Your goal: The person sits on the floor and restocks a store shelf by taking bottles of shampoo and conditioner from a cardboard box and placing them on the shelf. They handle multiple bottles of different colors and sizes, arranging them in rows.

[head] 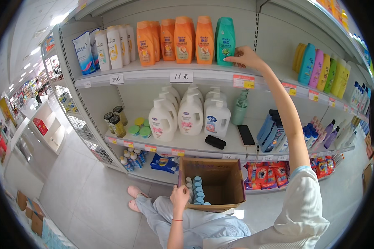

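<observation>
On the upper shelf, my right hand (pixel 246 58) grips the lower right side of a green shampoo bottle (pixel 225 40), its thumb across the front. The bottle stands upright, with part of another green one showing behind its left edge. Orange shampoo bottles (pixel 183 40) are lined up to its left. Below, my left hand (pixel 179 195) holds the near left rim of an open cardboard box (pixel 212 206). Several bottles with light blue caps (pixel 198 190) stand along the left inside of that box, beside some with pale caps.
White pump bottles (pixel 190 116) fill the middle shelf's centre, near a black phone (pixel 246 135) and a black case (pixel 215 142). White shampoo bottles (pixel 114 46) stand at upper left, colourful bottles (pixel 316 69) at right. Red detergent bags (pixel 268 176) lie low behind the box.
</observation>
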{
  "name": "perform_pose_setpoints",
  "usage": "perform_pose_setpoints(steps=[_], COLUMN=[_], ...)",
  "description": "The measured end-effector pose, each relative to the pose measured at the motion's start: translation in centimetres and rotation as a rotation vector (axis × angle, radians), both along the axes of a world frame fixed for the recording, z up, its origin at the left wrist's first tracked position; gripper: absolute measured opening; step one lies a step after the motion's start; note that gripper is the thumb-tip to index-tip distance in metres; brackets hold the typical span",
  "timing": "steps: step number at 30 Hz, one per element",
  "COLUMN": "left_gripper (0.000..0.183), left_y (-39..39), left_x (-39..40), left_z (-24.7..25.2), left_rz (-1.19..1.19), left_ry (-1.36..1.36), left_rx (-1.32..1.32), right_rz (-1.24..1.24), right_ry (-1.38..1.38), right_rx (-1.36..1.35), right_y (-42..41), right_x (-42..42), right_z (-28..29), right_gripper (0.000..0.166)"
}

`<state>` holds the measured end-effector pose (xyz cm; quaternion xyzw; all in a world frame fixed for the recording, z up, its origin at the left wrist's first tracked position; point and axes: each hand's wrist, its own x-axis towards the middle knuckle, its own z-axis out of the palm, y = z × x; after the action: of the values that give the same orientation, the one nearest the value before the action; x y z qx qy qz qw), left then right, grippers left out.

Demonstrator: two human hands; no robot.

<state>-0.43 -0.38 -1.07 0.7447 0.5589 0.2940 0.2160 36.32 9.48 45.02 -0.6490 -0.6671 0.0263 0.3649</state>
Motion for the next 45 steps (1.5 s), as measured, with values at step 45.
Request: perform_pose_setpoints(steps=[45], left_gripper=[0.008], left_y=[-0.27], left_x=[0.1], left_z=[0.67], left_rz=[-0.001], left_ry=[0.013], left_rx=[-0.004], right_rz=[-0.021], right_ry=[-0.043], right_rx=[0.016], right_y=[0.5], right_x=[0.25], right_z=[-0.36], right_gripper=[0.053])
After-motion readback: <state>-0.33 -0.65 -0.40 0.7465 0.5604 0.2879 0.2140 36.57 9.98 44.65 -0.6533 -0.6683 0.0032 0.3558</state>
